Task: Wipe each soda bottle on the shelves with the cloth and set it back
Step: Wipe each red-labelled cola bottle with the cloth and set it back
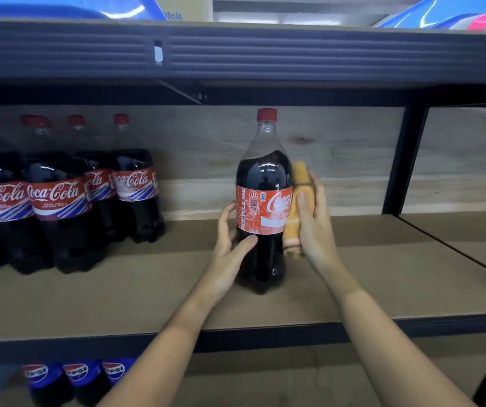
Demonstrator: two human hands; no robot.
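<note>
A large Coca-Cola bottle with a red cap and red label stands upright on the middle shelf. My left hand grips its lower left side, thumb across the front. My right hand holds a folded orange cloth flat against the bottle's right side. Several more Coca-Cola bottles stand in a group at the left of the same shelf.
Pepsi bottles stand on the shelf below at the left. A dark shelf beam runs overhead, with blue packaging above it. A black upright post divides the shelving at the right. Bare brown board lies around the held bottle.
</note>
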